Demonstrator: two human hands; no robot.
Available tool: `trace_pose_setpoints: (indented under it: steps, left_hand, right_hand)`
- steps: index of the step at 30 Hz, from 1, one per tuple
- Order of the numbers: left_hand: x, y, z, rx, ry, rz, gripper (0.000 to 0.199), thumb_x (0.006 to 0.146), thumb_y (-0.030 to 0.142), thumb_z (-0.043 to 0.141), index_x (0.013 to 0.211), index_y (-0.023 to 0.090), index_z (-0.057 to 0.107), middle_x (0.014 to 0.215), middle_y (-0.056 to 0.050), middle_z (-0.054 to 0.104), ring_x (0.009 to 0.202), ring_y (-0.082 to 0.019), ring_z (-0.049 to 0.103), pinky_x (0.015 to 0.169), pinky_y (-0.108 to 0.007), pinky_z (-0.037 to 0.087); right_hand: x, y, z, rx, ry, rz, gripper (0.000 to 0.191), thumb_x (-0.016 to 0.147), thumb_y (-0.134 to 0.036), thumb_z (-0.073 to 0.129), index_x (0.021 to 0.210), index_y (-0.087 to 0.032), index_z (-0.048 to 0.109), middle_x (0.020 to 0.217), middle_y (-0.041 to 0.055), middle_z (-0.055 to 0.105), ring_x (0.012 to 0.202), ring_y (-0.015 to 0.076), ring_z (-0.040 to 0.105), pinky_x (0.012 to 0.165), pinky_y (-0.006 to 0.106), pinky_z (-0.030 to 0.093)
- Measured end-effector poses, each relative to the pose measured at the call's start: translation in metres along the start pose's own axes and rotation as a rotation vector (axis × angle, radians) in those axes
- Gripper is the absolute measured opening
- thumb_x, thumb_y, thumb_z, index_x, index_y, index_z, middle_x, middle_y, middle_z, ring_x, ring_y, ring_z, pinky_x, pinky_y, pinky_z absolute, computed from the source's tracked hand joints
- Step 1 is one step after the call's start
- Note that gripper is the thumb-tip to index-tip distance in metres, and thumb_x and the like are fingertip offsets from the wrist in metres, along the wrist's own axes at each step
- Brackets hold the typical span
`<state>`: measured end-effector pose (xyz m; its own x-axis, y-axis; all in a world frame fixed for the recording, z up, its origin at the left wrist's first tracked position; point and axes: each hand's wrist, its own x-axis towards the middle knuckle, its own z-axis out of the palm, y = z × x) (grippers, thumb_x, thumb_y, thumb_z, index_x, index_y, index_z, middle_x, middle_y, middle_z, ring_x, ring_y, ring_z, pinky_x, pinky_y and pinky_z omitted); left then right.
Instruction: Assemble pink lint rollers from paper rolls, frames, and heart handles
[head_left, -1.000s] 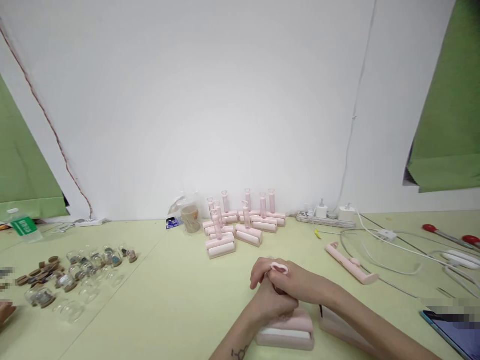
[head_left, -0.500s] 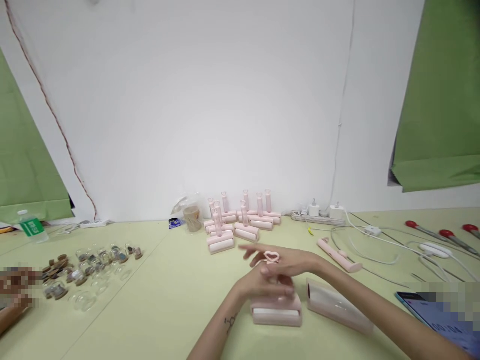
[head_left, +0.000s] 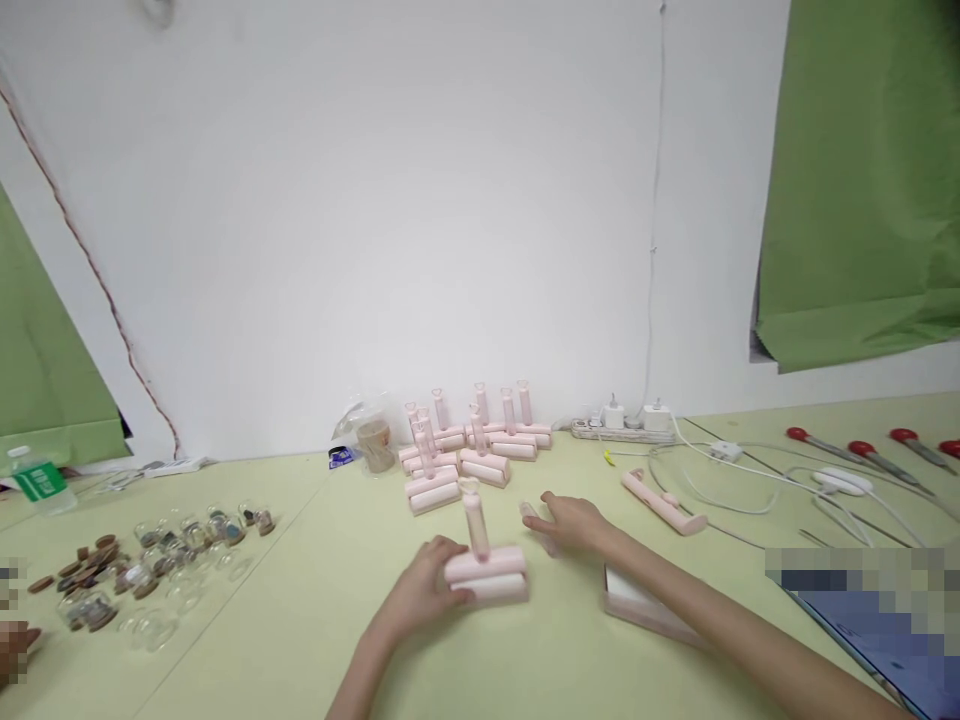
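My left hand [head_left: 421,590] grips the left end of a pink lint roller [head_left: 486,578] that stands on the table with its heart-topped handle upright. My right hand [head_left: 571,521] lies just right of it with fingers spread, touching a small pale piece [head_left: 534,518] on the table. A pink roller cover [head_left: 646,604] lies by my right forearm. Farther back stands a group of several finished pink rollers [head_left: 469,452]. One loose pink handle [head_left: 661,502] lies to the right.
Small glass bottles and corks [head_left: 150,560] are scattered at left, near another person's hand [head_left: 16,645]. A power strip with chargers [head_left: 622,428], cables, red-tipped tools [head_left: 862,450] and a blurred tablet [head_left: 892,640] are at right. A cup [head_left: 376,444] stands by the wall.
Both hands came off the roller's handle. The left hand slid the roller forward and left on the table; the right hand opened and moved right to the small piece.
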<state>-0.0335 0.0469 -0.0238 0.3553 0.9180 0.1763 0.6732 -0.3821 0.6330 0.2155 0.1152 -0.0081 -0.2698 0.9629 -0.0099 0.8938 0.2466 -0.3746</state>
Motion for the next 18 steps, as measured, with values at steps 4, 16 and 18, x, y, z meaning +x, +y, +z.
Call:
trace_pose_setpoints:
  steps: [4, 16, 18]
  left_hand:
    - [0.029, -0.034, -0.017, 0.045, 0.144, -0.043, 0.040, 0.067, 0.030, 0.054, 0.105, 0.018, 0.050, 0.107, -0.006, 0.053, 0.100, -0.022, 0.048, 0.087, -0.034, 0.037]
    - [0.029, 0.050, 0.057, -0.236, -0.092, 0.049, 0.053, 0.068, 0.046, 0.057, 0.112, 0.020, 0.044, 0.111, -0.008, 0.048, 0.103, -0.023, 0.045, 0.090, -0.035, 0.034]
    - [0.033, 0.061, 0.073, -0.344, -0.219, -0.014, 0.072, 0.059, 0.049, 0.065, 0.120, 0.021, 0.037, 0.119, -0.009, 0.043, 0.110, -0.025, 0.041, 0.094, -0.037, 0.031]
  right_hand:
    - [0.014, 0.000, 0.001, 0.005, -0.046, 0.034, 0.023, 0.084, -0.032, 0.049, 0.096, -0.014, 0.055, 0.094, 0.0036, 0.058, 0.079, 0.0148, 0.057, 0.069, 0.034, 0.047]
    - [-0.094, 0.065, -0.051, -0.029, -0.032, -0.185, 0.045, 0.050, -0.032, 0.066, 0.095, -0.025, 0.060, 0.082, 0.0029, 0.061, 0.067, 0.0231, 0.054, 0.054, 0.029, 0.033]
    - [-0.094, 0.069, -0.043, -0.023, -0.025, -0.182, 0.041, 0.049, -0.031, 0.066, 0.089, -0.024, 0.062, 0.080, 0.0027, 0.061, 0.066, 0.0224, 0.054, 0.053, 0.028, 0.033]
